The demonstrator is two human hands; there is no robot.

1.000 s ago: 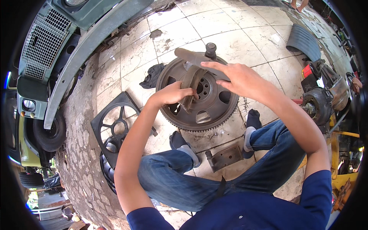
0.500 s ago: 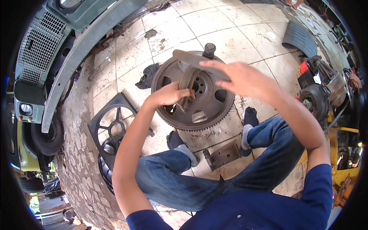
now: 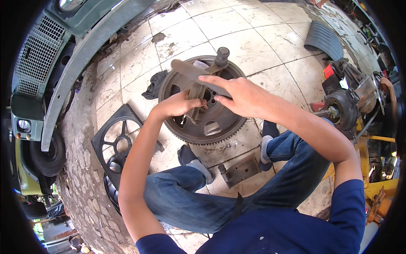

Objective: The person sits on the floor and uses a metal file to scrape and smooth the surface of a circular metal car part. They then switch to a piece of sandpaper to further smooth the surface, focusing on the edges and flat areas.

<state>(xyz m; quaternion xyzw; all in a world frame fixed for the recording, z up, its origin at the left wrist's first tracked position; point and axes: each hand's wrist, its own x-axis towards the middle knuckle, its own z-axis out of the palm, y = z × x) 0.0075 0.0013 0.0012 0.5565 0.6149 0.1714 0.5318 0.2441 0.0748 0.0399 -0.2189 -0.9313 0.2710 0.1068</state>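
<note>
A big toothed flywheel [image 3: 228, 118] lies flat on the tiled floor between my feet. Above its middle, my left hand [image 3: 179, 103] is closed round a curved metal piece shaped like a brake shoe [image 3: 195, 91]. My right hand [image 3: 243, 96] grips a long flat bar [image 3: 186, 70] that looks like a file. The bar crosses over the upper end of the curved piece, its far end pointing up and left, slightly blurred. A round-headed metal part [image 3: 222, 55] sits at the flywheel's far rim. My fingers partly hide the curved piece.
A black cloth [image 3: 155, 84] lies left of the flywheel, and a black fan shroud [image 3: 99, 137] beyond my left arm. A metal plate [image 3: 243, 172] rests between my feet. Machinery [image 3: 340, 108] stands right; a vehicle bumper [image 3: 76, 72] runs along the left. Another person's hand [image 3: 386, 83] shows far right.
The flat bar and my right hand have moved left across the curved piece. My left hand keeps its hold. The whole view has shifted slightly.
</note>
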